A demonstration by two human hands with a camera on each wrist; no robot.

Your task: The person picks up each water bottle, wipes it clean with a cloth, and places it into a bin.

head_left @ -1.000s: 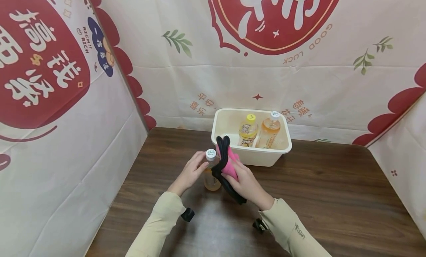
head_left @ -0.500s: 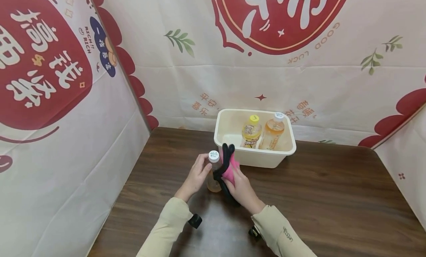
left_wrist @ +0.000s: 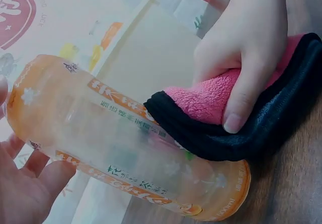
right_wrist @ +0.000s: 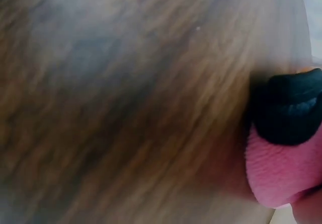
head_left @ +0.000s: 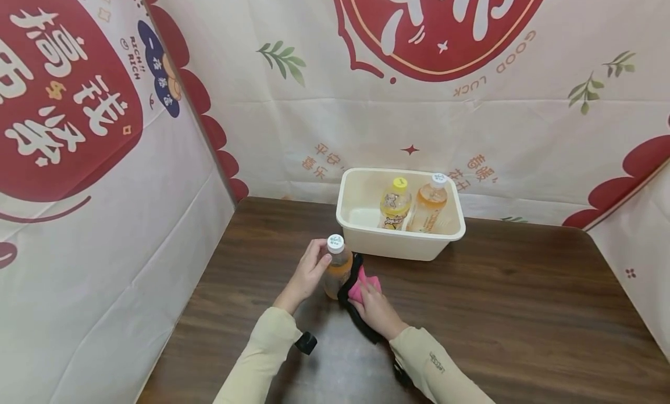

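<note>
A clear bottle (head_left: 335, 276) with a white cap (head_left: 335, 243) and orange label bands stands upright on the table. My left hand (head_left: 306, 276) grips it near the top, thumb and fingers around its shoulder. Bunched in my right hand (head_left: 381, 314) is a pink cloth with a black border (head_left: 364, 285), held against the bottle's right side. In the left wrist view, the cloth (left_wrist: 201, 98) overlaps the lower part of the bottle (left_wrist: 121, 128), with the right thumb pressing on its pink face. The right wrist view catches the cloth (right_wrist: 284, 168) only at its edge.
Behind the hands, a cream plastic bin (head_left: 400, 247) holds a yellow-capped bottle (head_left: 395, 206) and a white-capped orange bottle (head_left: 428, 203). Printed fabric walls (head_left: 335, 119) enclose the brown wooden table (head_left: 513, 299) at the back and sides.
My right hand has moved the cloth downward along the bottle's side, from near its neck to lower on its body. The left hand keeps its grip near the top.
</note>
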